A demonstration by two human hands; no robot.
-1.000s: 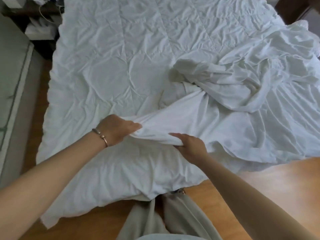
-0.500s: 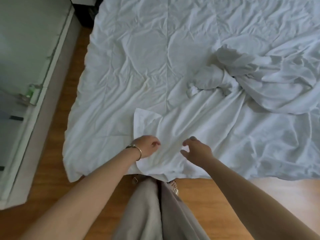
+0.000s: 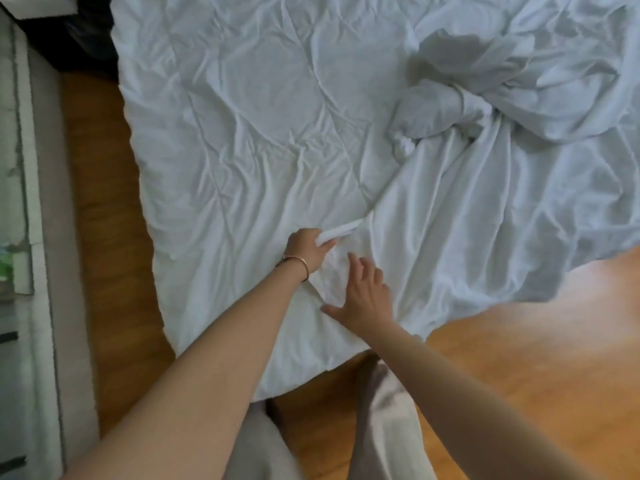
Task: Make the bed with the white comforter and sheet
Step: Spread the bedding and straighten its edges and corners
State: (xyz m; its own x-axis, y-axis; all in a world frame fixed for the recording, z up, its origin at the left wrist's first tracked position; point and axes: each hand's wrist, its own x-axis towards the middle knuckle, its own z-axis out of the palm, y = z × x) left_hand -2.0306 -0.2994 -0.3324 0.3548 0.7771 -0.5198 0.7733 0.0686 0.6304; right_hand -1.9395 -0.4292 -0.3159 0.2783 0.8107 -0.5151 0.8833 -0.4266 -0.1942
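Note:
A wrinkled white quilted comforter (image 3: 249,126) lies spread flat over the left and middle of the view. On top of it, to the right, a thinner white sheet (image 3: 485,209) lies bunched and twisted, with a knot of folds at the upper right. My left hand (image 3: 306,249), with a thin bracelet on the wrist, pinches a folded corner of the sheet near the comforter's front edge. Just right of it my right hand (image 3: 363,296) lies with fingers spread flat on the sheet.
Wooden floor (image 3: 519,358) shows below and to the right of the bedding, and a strip of it runs along the left side. A grey rug and pale furniture (image 3: 31,237) line the far left. My beige trouser legs (image 3: 381,427) stand at the front edge.
Both hands had gripped the sheet's edge, then let go. Now my left hand has reached forward and pinches the sheet's corner, while my right hand has opened flat on the cloth. The view shifted.

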